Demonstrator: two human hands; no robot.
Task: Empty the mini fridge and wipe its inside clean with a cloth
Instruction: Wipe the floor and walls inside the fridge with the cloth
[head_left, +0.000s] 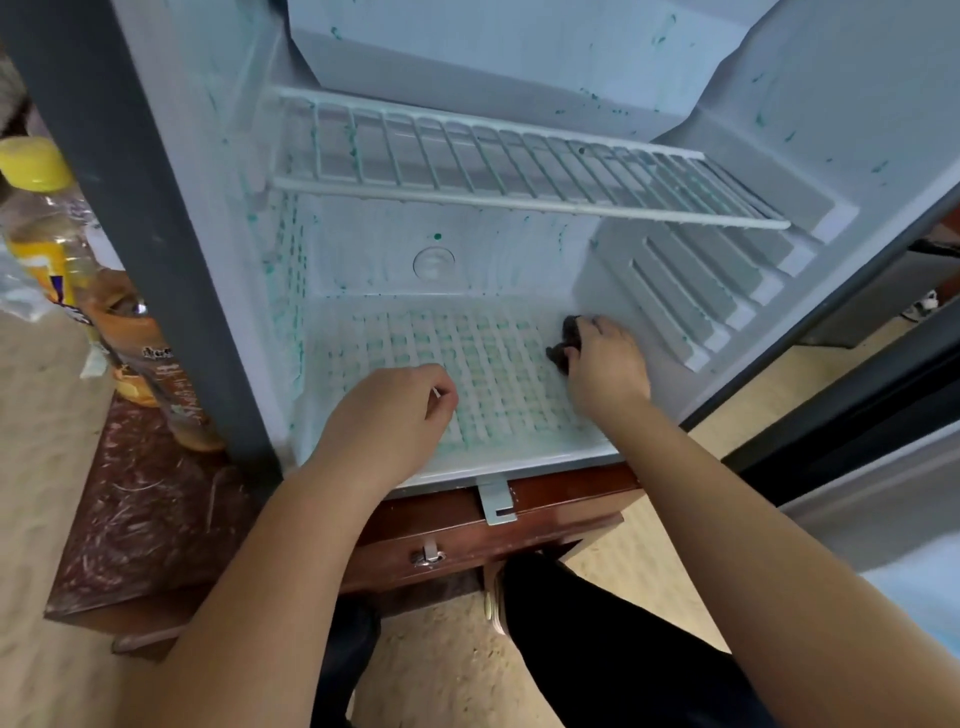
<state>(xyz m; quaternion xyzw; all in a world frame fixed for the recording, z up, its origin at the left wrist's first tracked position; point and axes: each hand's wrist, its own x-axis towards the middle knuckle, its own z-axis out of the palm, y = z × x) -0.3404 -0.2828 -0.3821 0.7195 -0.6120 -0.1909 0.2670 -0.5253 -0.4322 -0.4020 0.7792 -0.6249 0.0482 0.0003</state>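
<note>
Surface: dark surface (145, 509) under your mini fridge (363, 249), mouth facing you.
Right grip (605, 364): curled round bunched cloth (558, 356), centre right.
Left grip (389, 410): pinches thin white stick (435, 394).

Soft, even daylight, faint shadows, slight overall blur, wide-angle bending at edges.

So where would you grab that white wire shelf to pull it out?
Take the wire shelf by its thick front rail, reaching straight in from the open front. That rail spans the full width and faces outward; the fridge walls close off its other edges.
</note>
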